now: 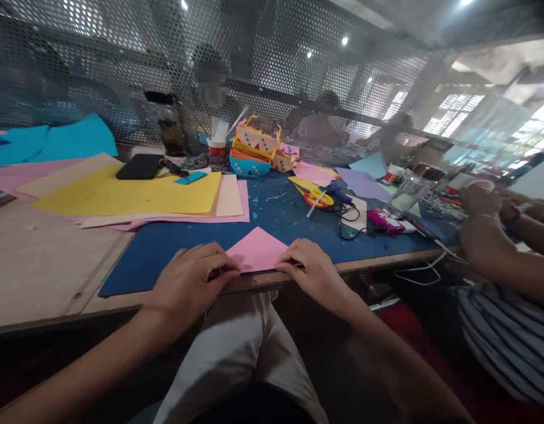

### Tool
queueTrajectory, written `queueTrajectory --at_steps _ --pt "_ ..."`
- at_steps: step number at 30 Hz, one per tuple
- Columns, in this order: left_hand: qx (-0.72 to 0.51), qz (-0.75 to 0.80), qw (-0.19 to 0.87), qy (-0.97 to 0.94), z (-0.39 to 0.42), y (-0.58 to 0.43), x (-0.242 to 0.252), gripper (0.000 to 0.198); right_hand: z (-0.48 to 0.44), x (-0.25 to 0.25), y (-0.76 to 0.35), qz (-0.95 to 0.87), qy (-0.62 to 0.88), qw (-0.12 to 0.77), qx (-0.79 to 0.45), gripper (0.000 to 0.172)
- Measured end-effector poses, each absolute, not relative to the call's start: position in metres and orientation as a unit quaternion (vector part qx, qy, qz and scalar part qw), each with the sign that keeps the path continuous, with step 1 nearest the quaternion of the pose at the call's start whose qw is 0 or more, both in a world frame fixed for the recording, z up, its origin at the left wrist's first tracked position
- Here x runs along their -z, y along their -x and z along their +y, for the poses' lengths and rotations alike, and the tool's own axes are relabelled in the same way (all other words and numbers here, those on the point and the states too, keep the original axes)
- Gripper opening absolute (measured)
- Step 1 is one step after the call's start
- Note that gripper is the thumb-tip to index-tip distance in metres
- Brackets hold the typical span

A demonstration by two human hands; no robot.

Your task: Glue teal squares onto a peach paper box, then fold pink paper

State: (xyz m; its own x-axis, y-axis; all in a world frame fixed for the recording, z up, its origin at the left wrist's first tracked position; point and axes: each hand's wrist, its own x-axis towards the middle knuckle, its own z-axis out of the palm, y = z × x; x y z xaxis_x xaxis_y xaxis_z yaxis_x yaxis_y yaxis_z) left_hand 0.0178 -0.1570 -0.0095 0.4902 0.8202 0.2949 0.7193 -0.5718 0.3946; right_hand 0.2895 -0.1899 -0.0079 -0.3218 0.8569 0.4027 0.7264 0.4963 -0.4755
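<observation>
A pink paper (259, 250), triangular in outline with its point facing away from me, lies at the front edge of the blue mat (183, 235). My left hand (195, 274) pinches its left corner between thumb and fingers. At the opposite corner, my right hand (311, 268) has its thumb and fingers closed on the paper. The long straight side of the paper runs between both hands, along the table edge.
Yellow sheets (135, 191) over pink ones lie back left, with a black pouch (141, 166) on top. Farther back are paper baskets (254, 147). Scissors (318, 199), a glue gun (338, 192) and a glass jar (413, 188) lie right. A person's arms (497, 241) reach in at right.
</observation>
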Motion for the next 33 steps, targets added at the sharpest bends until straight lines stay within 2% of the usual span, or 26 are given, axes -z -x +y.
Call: queueTrajectory --at_steps 10,18,23,28,33 --pt "-0.199 0.476 0.186 -0.836 -0.148 -0.021 -0.006 0.022 -0.182 0.001 -0.292 -0.794 0.514 0.286 -0.152 0.008" --pt "-0.183 0.508 0.225 -0.811 -0.144 -0.022 -0.015 0.028 -0.176 -0.004 -0.293 -0.769 0.560 0.268 -0.155 0.018" --pt "-0.194 0.501 0.204 -0.818 -0.142 -0.021 -0.015 0.022 -0.172 -0.003 -0.294 -0.754 0.587 0.258 -0.142 0.029" --pt "-0.206 0.474 0.163 -0.841 -0.144 -0.022 -0.012 0.015 -0.171 0.000 -0.294 -0.751 0.597 0.255 -0.119 0.029" --pt "-0.203 0.431 0.030 -0.879 -0.156 -0.029 -0.005 0.023 -0.175 0.000 -0.292 -0.752 0.604 0.250 -0.086 0.027"
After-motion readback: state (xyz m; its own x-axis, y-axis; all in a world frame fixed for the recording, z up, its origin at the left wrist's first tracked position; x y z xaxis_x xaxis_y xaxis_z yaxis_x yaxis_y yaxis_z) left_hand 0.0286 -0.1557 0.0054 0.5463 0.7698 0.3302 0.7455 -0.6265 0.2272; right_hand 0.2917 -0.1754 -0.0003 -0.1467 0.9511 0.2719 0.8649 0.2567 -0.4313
